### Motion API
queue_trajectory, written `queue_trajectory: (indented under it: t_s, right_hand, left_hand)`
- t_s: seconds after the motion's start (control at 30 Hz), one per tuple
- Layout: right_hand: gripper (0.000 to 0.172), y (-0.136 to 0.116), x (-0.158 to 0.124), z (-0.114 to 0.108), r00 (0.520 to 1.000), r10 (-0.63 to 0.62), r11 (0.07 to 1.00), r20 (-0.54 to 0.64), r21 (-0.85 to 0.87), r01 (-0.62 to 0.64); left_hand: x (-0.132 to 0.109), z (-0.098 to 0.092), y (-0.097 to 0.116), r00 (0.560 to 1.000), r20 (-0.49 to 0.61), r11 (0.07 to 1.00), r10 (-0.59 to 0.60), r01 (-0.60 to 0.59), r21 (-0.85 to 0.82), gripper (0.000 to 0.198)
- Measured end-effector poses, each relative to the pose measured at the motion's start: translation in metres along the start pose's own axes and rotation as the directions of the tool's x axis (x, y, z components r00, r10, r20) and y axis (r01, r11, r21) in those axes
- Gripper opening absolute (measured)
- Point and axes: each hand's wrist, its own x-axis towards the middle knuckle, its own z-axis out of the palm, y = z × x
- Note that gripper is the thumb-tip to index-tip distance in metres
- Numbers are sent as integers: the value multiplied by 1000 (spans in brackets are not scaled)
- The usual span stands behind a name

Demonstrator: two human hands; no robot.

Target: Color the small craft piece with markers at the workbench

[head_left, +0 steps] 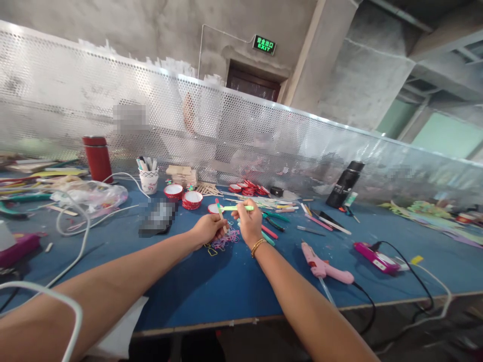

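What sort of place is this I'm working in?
Most likely a craft workshop in a roughly finished building: a pink glue gun lies on the blue worktable, a paper cup holds pens, and an exit sign hangs on the bare concrete wall.

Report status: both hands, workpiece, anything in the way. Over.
Left hand: grip closed on slim stick, red-tipped. Right hand: grip closed on green pen, tip near stick, contact unclear. Coloured loops beneath hands, none between pen and stick.
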Motion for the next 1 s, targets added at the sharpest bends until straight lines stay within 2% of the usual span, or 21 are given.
queue_trajectory:
  t_s: [0.67, 0.83, 1.0]
  right_hand:
    - [21, 2, 1, -1, 1000, -10, 1000, -10, -21, 9]
    - [19, 2, 0, -1, 1000, -14, 1000, 23, -13, 14]
    - [21, 0, 0, -1, 1000, 0, 1000, -6, -5, 0]
  left_hand:
    - [2, 0, -2, 1000, 10, 999, 11, -11, -36, 27]
    - [2, -1, -1, 1000, 10, 1000, 5, -5, -30, 26]
    - [0, 0, 0, 1000, 11, 999, -7, 7, -37, 25]
